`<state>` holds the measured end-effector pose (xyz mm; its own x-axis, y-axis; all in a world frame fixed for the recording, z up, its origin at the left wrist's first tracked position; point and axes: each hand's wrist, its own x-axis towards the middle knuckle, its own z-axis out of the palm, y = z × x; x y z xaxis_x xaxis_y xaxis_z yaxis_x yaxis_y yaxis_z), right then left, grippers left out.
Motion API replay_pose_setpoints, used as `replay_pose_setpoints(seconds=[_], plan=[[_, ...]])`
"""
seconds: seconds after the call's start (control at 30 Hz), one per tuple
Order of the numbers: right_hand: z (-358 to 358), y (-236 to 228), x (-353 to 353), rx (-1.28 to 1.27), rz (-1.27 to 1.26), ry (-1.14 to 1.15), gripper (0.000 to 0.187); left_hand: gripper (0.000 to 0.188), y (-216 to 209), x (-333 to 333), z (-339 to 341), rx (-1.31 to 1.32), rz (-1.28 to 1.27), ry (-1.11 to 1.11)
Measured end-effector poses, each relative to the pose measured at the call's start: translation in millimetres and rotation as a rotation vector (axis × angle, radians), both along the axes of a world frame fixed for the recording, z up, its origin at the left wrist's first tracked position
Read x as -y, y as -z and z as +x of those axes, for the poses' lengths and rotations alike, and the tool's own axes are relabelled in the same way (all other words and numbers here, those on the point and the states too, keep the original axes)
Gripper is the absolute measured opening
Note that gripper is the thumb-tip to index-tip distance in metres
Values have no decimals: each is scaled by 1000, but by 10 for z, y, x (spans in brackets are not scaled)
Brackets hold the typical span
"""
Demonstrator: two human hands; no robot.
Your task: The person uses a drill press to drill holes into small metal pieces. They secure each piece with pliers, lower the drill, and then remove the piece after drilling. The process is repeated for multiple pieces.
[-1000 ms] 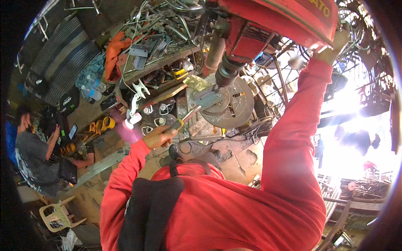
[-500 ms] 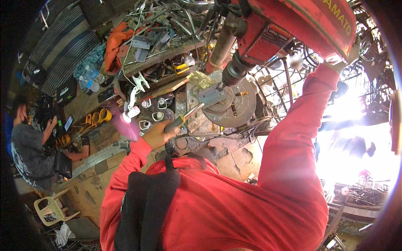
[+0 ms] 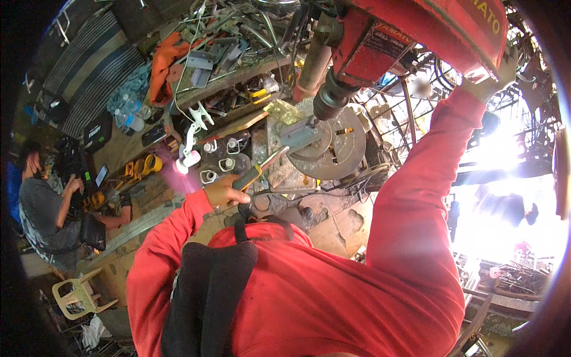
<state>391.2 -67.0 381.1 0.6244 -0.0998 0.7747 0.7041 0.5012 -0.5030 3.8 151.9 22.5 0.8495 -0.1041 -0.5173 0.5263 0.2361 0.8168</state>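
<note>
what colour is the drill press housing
Red; the drill press housing shows best in the head view.

Gripping a yellow-handled tool [image 3: 252, 175] in the left hand [image 3: 222, 191], angled tip-first toward the flat metal piece [image 3: 302, 135] beneath the drill chuck [image 3: 331, 100]. Holding the right hand [image 3: 499, 74] at the red machine housing [image 3: 443, 33].

Red long-sleeved top [image 3: 339, 291] — snug cuffs [image 3: 466, 106]; black panel [image 3: 208, 291], black strap [image 3: 240, 230]; bare hands [image 3: 222, 191]
</note>
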Motion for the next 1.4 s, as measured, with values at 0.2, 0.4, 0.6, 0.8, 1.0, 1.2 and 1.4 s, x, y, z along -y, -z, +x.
replay_pose_setpoints(seconds=[0.2, 0.4, 0.6, 0.8, 1.0, 1.2, 1.4], plan=[[117, -53, -26, -26, 77, -240, 27, 15, -7, -7, 48, -87, 72, 25], [260, -88, -12, -87, 191, -696, 29, 10, -39, -373, 203, -32, 320, 76], [229, -20, 14, -109, 224, -843, 32, 14, -45, -783, 388, -29, 473, 205], [241, -1, 38, -125, 254, -940, 34, 21, -39, -860, 423, -58, 429, 204], [266, 1, 71, -92, 241, -985, 34, 20, -103, -842, 430, -34, 410, 180], [245, -16, 87, -87, 225, -883, 34, 20, -194, -604, 319, -91, 321, 59], [288, -53, 109, -50, 151, -629, 32, 15, -29, 285, -38, -114, 202, -260]])
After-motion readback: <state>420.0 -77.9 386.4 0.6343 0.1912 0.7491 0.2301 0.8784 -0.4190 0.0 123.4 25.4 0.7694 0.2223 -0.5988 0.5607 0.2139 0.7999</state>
